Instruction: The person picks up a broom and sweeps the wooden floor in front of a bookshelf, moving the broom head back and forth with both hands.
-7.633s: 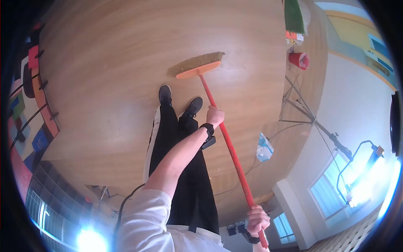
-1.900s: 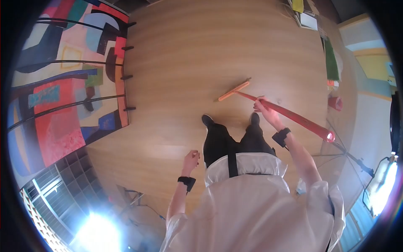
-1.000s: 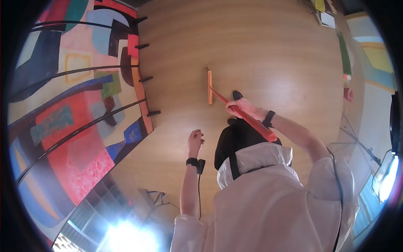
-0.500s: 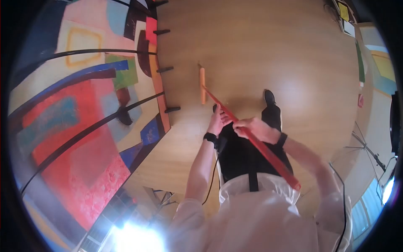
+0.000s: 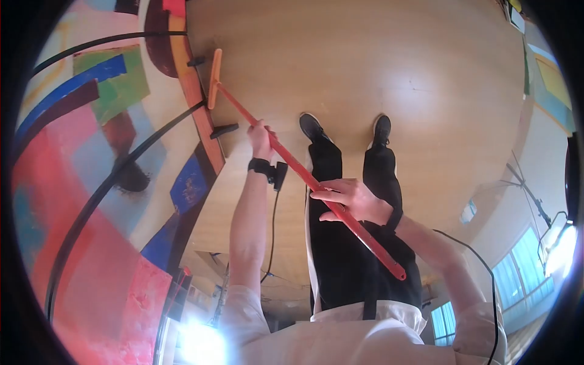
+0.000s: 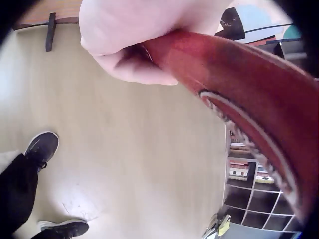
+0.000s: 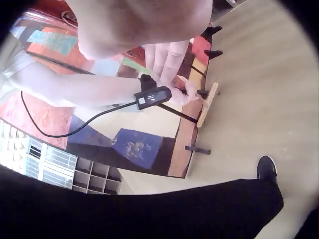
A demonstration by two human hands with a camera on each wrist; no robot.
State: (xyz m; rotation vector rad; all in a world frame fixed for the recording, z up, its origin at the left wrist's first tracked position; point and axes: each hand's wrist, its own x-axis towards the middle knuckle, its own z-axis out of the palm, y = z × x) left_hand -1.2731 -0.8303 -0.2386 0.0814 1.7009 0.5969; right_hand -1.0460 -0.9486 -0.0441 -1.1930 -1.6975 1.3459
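The broom's orange head [image 5: 215, 79] stands on the floor beside the foot of a painted panel. From it a red handle [image 5: 292, 159] slants down to the right across the person's legs. My left hand [image 5: 260, 139] grips the handle on its lower part; the left wrist view shows this hand [image 6: 144, 40] curled round the red shaft [image 6: 239, 89]. Farther up the handle, my right hand [image 5: 356, 201] touches it with fingers stretched out across it. In the right wrist view, straight fingers [image 7: 167, 57] show, with the broom head [image 7: 208, 105] beyond. The bristles are hidden.
The colourful panel [image 5: 121, 201] fills the left side, with black feet [image 5: 224, 129] jutting onto the wooden floor [image 5: 450, 115]. Two dark shoes [image 5: 311, 126] stand right of the broom. A tripod [image 5: 526, 185] and a bright lamp [image 5: 561, 249] are at the right.
The broom head has moved left to the panel's edge. My left hand has gone forward and left, and now wraps the handle. My right hand's fingers have straightened over it.
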